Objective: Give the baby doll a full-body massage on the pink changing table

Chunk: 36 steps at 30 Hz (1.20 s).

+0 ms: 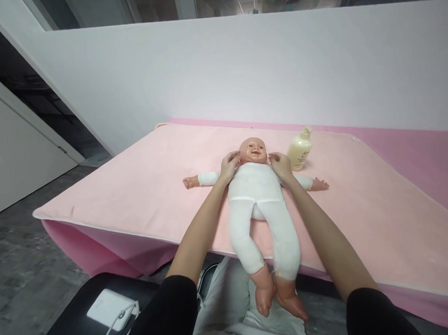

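Observation:
A baby doll (256,183) with a white cloth body and bare plastic head, hands and feet lies on its back, arms spread and feet hanging over the front edge of the table. My left hand (230,166) is at the left side of the doll's head (254,149), fingers loosely bent, fingertips by the ear. On the other side, my right hand (280,166) is close to the head with its fingers slightly apart. Neither hand visibly grips anything. A pale yellow bottle (300,150) stands just beyond my right hand.
A light pink towel (364,219) covers much of the table, over a darker pink cloth (417,166). White wall rises behind. At lower left, a white power bank (110,308) with a cable rests on a black seat (62,324).

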### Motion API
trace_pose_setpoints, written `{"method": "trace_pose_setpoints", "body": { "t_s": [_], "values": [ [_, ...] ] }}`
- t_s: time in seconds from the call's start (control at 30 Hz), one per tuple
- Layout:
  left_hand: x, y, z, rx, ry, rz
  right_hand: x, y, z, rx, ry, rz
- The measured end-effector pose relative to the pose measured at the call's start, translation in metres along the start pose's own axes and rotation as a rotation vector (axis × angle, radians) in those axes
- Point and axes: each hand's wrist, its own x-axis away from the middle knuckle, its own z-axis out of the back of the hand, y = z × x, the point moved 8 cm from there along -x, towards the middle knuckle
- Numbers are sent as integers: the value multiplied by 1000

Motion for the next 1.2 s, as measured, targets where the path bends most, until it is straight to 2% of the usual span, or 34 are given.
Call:
{"method": "trace_pose_setpoints", "body": {
  "t_s": [0.07,0.17,0.3,0.53,1.2],
  "values": [
    [11,5,4,-164,75,-122,17,-8,9,195,69,114],
    [25,11,6,-340,130,-197,41,-10,13,369,33,154],
    [31,16,4,-468,82,-211,54,-7,13,494,-5,133],
    [30,26,-4,-625,-36,-264,49,-3,9,528,-9,153],
    [29,23,-6,-666,-67,-247,50,-4,9,540,-7,165]
  ]
}}
